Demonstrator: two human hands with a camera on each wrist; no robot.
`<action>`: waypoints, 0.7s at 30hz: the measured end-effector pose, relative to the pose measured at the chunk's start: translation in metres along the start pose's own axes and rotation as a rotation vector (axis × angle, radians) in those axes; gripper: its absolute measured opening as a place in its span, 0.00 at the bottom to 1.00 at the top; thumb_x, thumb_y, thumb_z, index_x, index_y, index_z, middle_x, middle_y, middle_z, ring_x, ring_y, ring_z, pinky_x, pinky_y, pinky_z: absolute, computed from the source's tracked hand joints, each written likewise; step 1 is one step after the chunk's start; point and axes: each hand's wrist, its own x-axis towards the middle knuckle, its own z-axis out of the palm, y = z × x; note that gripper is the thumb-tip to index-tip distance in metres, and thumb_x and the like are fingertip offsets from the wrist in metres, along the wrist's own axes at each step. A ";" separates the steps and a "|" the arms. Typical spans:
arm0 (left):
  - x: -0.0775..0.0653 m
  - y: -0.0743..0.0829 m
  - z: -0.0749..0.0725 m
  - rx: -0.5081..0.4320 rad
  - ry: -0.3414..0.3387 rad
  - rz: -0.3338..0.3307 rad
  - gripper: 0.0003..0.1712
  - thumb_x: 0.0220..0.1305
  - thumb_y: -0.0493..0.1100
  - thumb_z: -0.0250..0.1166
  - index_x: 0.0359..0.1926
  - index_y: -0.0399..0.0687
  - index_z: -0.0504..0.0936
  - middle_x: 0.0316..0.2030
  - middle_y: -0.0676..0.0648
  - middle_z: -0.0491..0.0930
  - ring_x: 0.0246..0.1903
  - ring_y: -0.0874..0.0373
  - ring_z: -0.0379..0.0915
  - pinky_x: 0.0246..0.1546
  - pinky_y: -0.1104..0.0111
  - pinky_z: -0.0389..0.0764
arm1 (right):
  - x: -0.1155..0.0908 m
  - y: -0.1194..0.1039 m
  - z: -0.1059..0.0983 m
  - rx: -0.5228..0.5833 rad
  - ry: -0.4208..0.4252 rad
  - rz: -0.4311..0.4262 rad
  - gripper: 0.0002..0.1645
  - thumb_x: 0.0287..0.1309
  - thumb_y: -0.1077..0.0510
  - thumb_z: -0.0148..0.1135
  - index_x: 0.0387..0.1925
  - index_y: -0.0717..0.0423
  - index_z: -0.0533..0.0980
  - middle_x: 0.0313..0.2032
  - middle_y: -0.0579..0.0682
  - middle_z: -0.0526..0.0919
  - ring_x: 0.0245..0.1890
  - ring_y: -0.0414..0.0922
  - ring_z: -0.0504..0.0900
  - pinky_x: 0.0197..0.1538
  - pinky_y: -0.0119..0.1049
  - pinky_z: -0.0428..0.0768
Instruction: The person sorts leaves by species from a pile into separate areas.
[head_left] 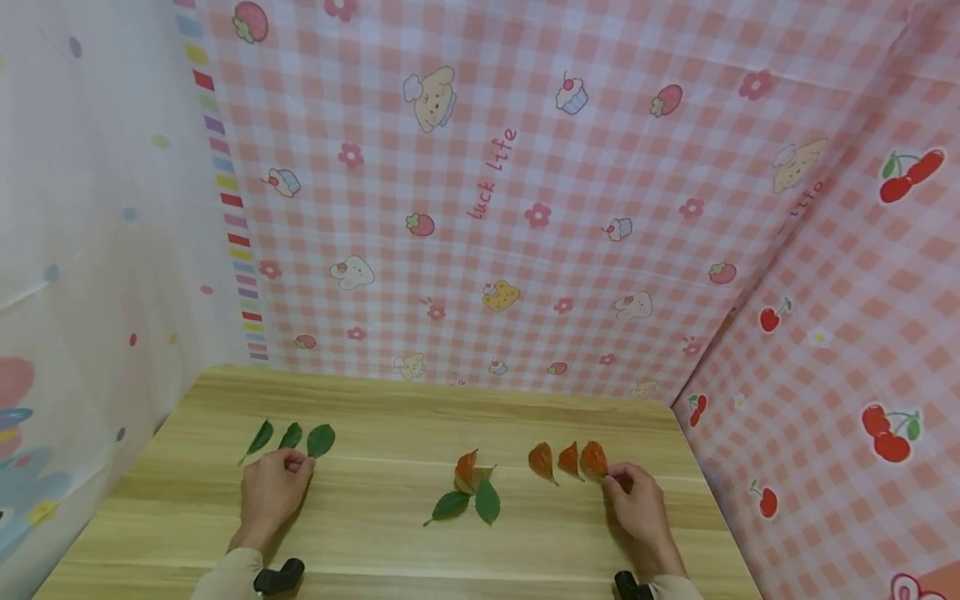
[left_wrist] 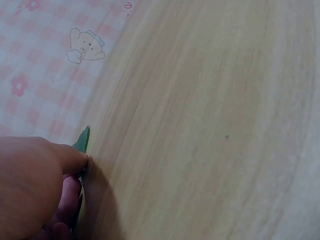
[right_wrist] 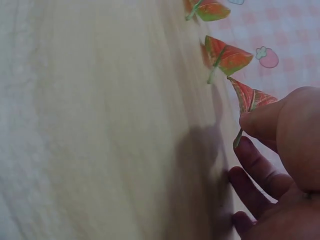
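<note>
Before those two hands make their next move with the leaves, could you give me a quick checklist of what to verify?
1. Right-hand grip holds the curved orange-red leaf at the right end of its row: ok, thumb and finger pinch its stem end.
2. Left-hand grip is at the oval green leaf nearest the centre: ok, fingertips at its lower end.
3. Middle leaf of the green row fully visible: not ok, its lower part is hidden.
4. Middle orange-red leaf clear of the pinched one: cannot tell; they lie very close.
5. Central cluster of green and orange leaves free of both hands: ok.
</note>
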 end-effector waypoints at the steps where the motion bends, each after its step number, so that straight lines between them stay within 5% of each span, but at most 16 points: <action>1: 0.000 0.000 0.000 -0.002 -0.001 0.001 0.10 0.71 0.41 0.75 0.37 0.35 0.92 0.30 0.42 0.92 0.28 0.53 0.85 0.32 0.63 0.78 | 0.000 0.001 0.001 -0.002 0.002 0.004 0.02 0.75 0.66 0.71 0.44 0.61 0.88 0.48 0.60 0.93 0.49 0.50 0.88 0.54 0.40 0.83; 21: -0.001 -0.001 0.000 -0.017 0.002 0.016 0.11 0.72 0.40 0.74 0.38 0.34 0.92 0.31 0.41 0.92 0.30 0.50 0.87 0.34 0.61 0.80 | -0.002 0.011 0.009 0.029 0.019 0.062 0.06 0.76 0.67 0.69 0.47 0.66 0.88 0.55 0.66 0.91 0.65 0.66 0.86 0.74 0.62 0.75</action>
